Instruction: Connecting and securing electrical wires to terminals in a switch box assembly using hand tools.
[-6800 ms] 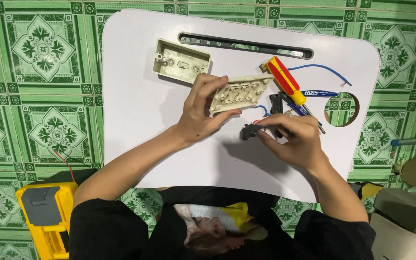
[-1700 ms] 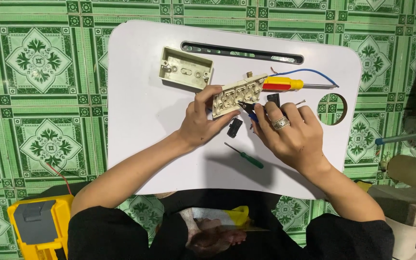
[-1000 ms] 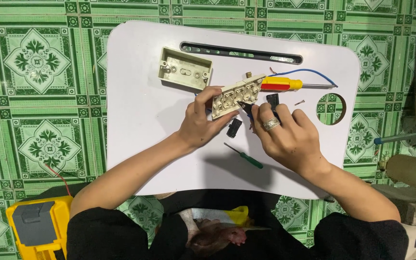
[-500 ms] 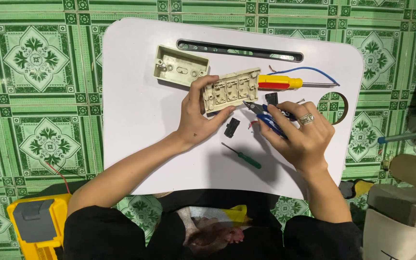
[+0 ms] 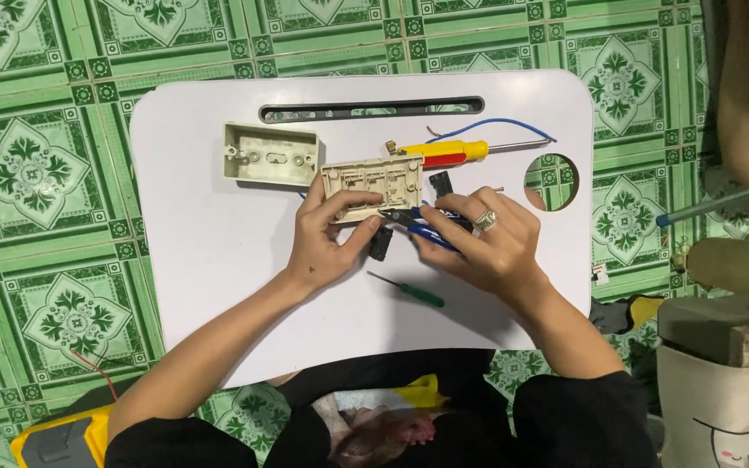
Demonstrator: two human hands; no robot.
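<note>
White tray point(image 5: 201, 260): switch plate point(image 5: 373, 184) in left hand point(image 5: 327, 243)

The right hand point(image 5: 487, 247) covers most of the blue-handled pliers point(image 5: 418, 223), so only the tips and a bit of handle show. The left hand point(image 5: 327, 238) hides the near edge of the cream switch plate point(image 5: 373, 184). A small black part point(image 5: 381, 243) peeks out between the hands; it is too small to tell what it is. The yellow meter point(image 5: 62, 438) at the near left is cut off by the picture's edge.
</note>
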